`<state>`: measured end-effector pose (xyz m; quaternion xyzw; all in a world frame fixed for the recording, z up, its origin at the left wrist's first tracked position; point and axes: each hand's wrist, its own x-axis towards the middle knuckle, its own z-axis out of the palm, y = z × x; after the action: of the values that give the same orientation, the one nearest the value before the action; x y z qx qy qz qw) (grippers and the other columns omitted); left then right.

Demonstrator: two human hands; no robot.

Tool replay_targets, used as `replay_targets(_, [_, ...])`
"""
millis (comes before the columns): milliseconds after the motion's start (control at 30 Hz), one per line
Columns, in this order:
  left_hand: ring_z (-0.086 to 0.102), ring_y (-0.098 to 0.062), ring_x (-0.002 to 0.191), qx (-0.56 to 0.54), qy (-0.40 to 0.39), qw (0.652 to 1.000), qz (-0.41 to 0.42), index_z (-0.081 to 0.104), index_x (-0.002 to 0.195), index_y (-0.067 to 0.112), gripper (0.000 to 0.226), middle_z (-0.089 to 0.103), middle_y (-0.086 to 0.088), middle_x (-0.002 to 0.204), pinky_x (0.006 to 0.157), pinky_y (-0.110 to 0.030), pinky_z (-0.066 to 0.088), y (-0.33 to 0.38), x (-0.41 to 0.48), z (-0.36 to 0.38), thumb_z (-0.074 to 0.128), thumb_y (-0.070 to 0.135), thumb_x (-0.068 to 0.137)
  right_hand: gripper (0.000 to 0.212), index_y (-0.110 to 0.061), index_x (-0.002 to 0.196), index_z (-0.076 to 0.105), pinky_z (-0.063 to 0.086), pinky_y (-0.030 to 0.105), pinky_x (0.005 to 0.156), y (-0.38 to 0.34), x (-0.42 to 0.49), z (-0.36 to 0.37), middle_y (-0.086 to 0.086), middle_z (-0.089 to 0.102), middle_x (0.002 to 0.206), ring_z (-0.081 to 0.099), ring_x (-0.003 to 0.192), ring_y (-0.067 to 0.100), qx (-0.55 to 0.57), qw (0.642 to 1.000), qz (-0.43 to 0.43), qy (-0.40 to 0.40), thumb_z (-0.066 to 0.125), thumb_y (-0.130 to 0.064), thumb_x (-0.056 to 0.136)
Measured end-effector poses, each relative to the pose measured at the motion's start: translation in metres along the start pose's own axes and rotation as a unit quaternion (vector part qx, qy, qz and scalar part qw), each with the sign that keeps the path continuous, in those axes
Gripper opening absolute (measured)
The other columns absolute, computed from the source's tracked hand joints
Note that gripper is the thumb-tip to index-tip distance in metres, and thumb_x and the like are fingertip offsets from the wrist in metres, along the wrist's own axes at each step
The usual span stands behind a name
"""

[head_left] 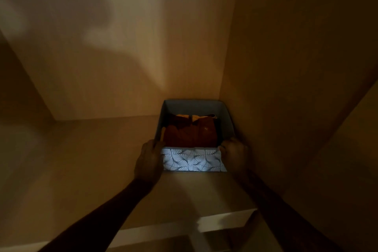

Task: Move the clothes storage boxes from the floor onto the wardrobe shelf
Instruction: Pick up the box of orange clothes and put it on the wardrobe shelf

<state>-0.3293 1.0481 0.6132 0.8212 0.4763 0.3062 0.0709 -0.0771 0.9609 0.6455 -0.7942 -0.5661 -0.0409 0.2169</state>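
A storage box (193,159) with a pale leaf-patterned front and grey inner walls stands on the wardrobe shelf (86,165), pushed into the back right corner. Folded orange and rust-coloured clothes (191,131) lie inside it. My left hand (148,161) grips the box's front left corner, with the fingers over the rim. At the front right corner, my right hand (234,154) holds the box, squeezed between it and the wardrobe's side wall. Both forearms reach in from below. The light is dim.
The wardrobe's back panel (122,57) rises behind the box and the right side panel (286,67) runs close along it. Bare shelf spreads to the left of the box. The shelf's pale front edge (225,221) shows below my arms.
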Motion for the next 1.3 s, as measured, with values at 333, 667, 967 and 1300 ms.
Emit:
replay_targets(333, [-0.005,-0.033,0.149,0.181,-0.115,0.975,0.062,-0.002,0.153,0.007,0.123,-0.001,-0.018,0.162,0.117,-0.052,0.011,-0.003,0.001,0.028,0.074,0.035,0.061,0.082,-0.016,0.154,0.013,0.014,0.047,0.119,0.02,-0.004,0.036,0.015,0.003,0.163,0.002,0.15,0.036,-0.002,0.994,-0.003,-0.106,0.057,-0.001,0.087])
replay_targets(667, [-0.03,-0.027,0.141,0.194,-0.253,0.945,0.068,-0.022,0.15,0.008,0.13,-0.034,-0.01,0.155,0.119,-0.048,0.006,0.003,0.04,0.006,0.074,0.05,0.074,0.094,-0.025,0.154,-0.004,0.012,0.056,0.12,0.023,0.018,0.035,0.012,-0.017,0.162,-0.015,0.148,0.04,-0.04,0.988,-0.013,-0.15,0.06,-0.01,0.086])
replay_targets(967, [-0.008,-0.026,0.149,-0.01,-0.198,0.98,0.018,-0.004,0.155,0.015,0.104,-0.02,-0.005,0.16,0.121,-0.045,0.018,0.001,0.029,0.01,0.069,0.035,0.083,0.083,-0.02,0.155,0.006,0.015,0.042,0.12,0.016,0.006,0.024,0.011,-0.009,0.163,-0.001,0.15,0.031,0.02,0.991,-0.006,-0.131,0.058,-0.008,0.091])
replay_targets(1300, [0.065,-0.027,0.1,-0.447,0.05,0.805,-0.387,0.072,0.092,0.016,0.016,0.072,0.0,0.097,0.089,-0.045,0.054,0.013,-0.086,-0.009,0.065,0.004,0.085,0.031,-0.017,0.118,0.066,0.059,0.042,0.076,-0.037,-0.056,0.047,0.006,0.073,0.1,0.07,0.089,0.023,0.446,0.872,0.147,-0.138,0.063,-0.011,0.088])
